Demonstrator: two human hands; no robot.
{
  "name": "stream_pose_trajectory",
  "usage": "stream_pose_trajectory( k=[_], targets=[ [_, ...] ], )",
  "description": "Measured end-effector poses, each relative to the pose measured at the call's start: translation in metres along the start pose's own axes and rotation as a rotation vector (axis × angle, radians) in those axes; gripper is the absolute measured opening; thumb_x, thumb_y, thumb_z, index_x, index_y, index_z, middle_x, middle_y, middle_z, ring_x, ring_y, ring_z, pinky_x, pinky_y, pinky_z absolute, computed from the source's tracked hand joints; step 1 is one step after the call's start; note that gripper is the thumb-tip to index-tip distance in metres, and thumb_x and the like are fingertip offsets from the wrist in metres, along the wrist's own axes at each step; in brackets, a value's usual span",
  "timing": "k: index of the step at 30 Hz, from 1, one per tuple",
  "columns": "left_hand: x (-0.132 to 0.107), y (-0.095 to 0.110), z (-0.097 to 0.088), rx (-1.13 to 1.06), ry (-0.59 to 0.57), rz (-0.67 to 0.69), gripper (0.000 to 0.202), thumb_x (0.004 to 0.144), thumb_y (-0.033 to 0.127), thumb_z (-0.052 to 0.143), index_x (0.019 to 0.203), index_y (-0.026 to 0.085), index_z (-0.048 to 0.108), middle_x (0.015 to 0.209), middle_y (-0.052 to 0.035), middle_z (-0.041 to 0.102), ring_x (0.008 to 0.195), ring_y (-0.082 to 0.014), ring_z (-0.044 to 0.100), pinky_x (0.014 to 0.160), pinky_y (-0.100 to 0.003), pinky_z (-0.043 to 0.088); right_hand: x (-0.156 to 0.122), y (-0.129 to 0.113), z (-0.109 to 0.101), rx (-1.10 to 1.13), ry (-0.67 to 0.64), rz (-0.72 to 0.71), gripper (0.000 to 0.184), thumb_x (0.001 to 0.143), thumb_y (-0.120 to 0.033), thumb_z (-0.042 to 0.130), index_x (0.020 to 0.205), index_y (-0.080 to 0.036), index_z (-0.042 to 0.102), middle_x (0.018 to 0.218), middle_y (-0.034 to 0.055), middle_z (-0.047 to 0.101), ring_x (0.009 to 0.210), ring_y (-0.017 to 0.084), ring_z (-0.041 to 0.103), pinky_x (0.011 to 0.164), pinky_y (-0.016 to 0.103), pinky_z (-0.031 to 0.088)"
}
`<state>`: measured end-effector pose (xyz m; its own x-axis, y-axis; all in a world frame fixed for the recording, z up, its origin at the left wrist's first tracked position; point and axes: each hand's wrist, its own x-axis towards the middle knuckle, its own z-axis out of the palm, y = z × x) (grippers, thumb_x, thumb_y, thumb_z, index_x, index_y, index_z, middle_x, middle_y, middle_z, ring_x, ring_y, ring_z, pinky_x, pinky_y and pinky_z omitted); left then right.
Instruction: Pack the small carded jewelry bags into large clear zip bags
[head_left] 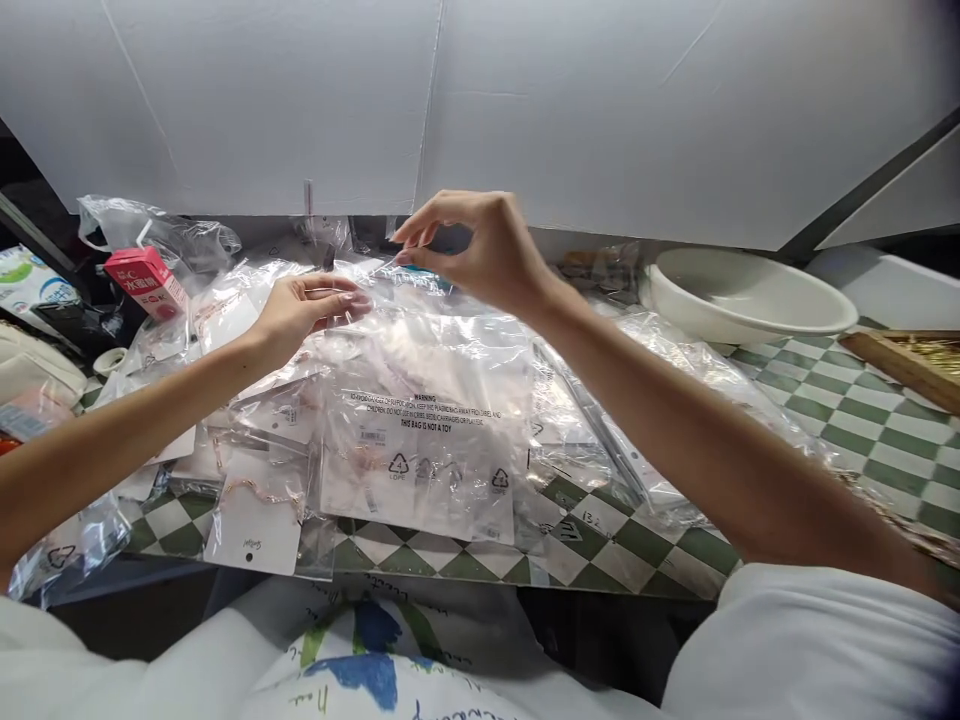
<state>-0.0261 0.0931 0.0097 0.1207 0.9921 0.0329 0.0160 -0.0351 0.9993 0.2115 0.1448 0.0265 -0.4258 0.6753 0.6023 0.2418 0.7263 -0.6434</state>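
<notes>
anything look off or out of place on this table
The red carton at the far left looks out of place: it lies tilted on crumpled plastic bags, unlike the flat clear bags spread across the middle.

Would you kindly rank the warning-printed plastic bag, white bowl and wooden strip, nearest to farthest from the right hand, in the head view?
1. Warning-printed plastic bag, below the right hand.
2. White bowl, to the right.
3. Wooden strip, farther right.
</notes>
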Motion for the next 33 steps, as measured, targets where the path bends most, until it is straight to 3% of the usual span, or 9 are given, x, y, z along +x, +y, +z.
stream_pose_trajectory(
  k=[4, 8, 12, 18, 23, 26, 28, 31, 33],
  targets=[
    [-0.002, -0.004, 0.002, -0.001, 0.018, 0.086, 0.016, 0.085, 0.013, 0.082, 0.1, 0.011, 0.076, 0.091, -0.0108, 0.081, 0.092, -0.0225, 0.08, 0.099, -0.039, 0.062, 0.004, 0.004, 0.042, -0.048, 0.023, -0.117, 0.011, 0.087, -0.03, 0.08, 0.098, -0.028, 0.08, 0.101, 0.005, 0.075, 0.096, 0.024, 0.066, 0.092, 0.046, 0.053],
    [-0.003, -0.003, -0.001, 0.013, -0.045, 0.132, 0.024, 0.084, 0.009, 0.08, 0.106, 0.011, 0.074, 0.085, -0.0091, 0.081, 0.087, -0.0235, 0.081, 0.096, -0.04, 0.064, 0.012, 0.012, 0.065, -0.065, 0.048, -0.18, 0.007, 0.089, -0.027, 0.077, 0.095, -0.027, 0.081, 0.095, 0.0027, 0.077, 0.09, 0.022, 0.067, 0.087, 0.041, 0.052],
    [-0.004, 0.003, -0.005, 0.12, -0.104, 0.131, 0.03, 0.085, 0.012, 0.08, 0.114, 0.014, 0.073, 0.085, -0.0092, 0.081, 0.089, -0.0257, 0.081, 0.094, -0.041, 0.065, 0.017, 0.014, 0.067, -0.011, 0.07, -0.144, 0.017, 0.094, -0.04, 0.072, 0.089, -0.026, 0.078, 0.09, 0.0028, 0.078, 0.084, 0.019, 0.067, 0.082, 0.037, 0.053],
    [-0.005, 0.009, -0.001, 0.113, -0.046, 0.082, 0.028, 0.083, 0.012, 0.082, 0.109, 0.013, 0.075, 0.083, -0.0116, 0.08, 0.089, -0.0307, 0.081, 0.096, -0.048, 0.064, 0.013, 0.008, 0.068, -0.208, 0.107, -0.17, 0.02, 0.098, -0.036, 0.063, 0.083, -0.026, 0.072, 0.089, 0.0023, 0.075, 0.087, 0.022, 0.066, 0.101, 0.047, 0.048],
    [-0.003, 0.013, 0.001, 0.201, -0.063, 0.121, 0.022, 0.083, 0.014, 0.083, 0.104, 0.012, 0.078, 0.084, -0.0131, 0.08, 0.09, -0.0316, 0.08, 0.092, -0.047, 0.064, 0.021, 0.018, 0.068, 0.15, 0.223, 0.132, 0.02, 0.092, -0.046, 0.07, 0.084, -0.028, 0.07, 0.092, 0.0048, 0.074, 0.089, 0.022, 0.068, 0.089, 0.043, 0.057],
    [-0.005, 0.014, -0.003, 0.245, -0.022, 0.13, 0.02, 0.082, 0.015, 0.083, 0.101, 0.014, 0.079, 0.087, -0.0126, 0.081, 0.092, -0.0304, 0.08, 0.089, -0.044, 0.065, 0.027, 0.044, 0.034, 0.32, 0.383, 0.392, 0.023, 0.087, -0.049, 0.075, 0.085, -0.026, 0.068, 0.094, 0.0037, 0.073, 0.093, 0.021, 0.069, 0.092, 0.042, 0.056],
    [-0.009, 0.013, -0.008, 0.225, 0.034, 0.121, 0.021, 0.081, 0.016, 0.084, 0.102, 0.015, 0.079, 0.091, -0.0117, 0.082, 0.093, -0.0292, 0.08, 0.091, -0.044, 0.064, 0.018, 0.063, -0.011, 0.384, 0.527, 0.48, 0.031, 0.077, -0.054, 0.08, 0.083, -0.028, 0.064, 0.099, 0.0024, 0.074, 0.105, 0.023, 0.068, 0.094, 0.043, 0.056],
    [-0.014, 0.011, -0.017, 0.176, 0.085, 0.116, 0.019, 0.081, 0.019, 0.085, 0.099, 0.017, 0.08, 0.093, -0.0104, 0.082, 0.095, -0.0276, 0.08, 0.097, -0.043, 0.063, -0.023, 0.077, -0.101, 0.384, 0.602, 0.437, 0.048, 0.054, -0.065, 0.088, 0.069, -0.034, 0.054, 0.093, -0.0015, 0.074, 0.12, 0.027, 0.063, 0.091, 0.042, 0.056],
    [-0.016, 0.01, -0.022, 0.165, 0.107, 0.12, 0.013, 0.083, 0.02, 0.083, 0.096, 0.018, 0.08, 0.093, -0.0092, 0.082, 0.096, -0.0261, 0.079, 0.1, -0.042, 0.062, -0.06, 0.073, -0.162, 0.263, 0.47, 0.296, 0.054, 0.043, -0.071, 0.087, 0.06, -0.035, 0.051, 0.076, -0.001, 0.07, 0.113, 0.027, 0.067, 0.079, 0.039, 0.055]
  ],
)
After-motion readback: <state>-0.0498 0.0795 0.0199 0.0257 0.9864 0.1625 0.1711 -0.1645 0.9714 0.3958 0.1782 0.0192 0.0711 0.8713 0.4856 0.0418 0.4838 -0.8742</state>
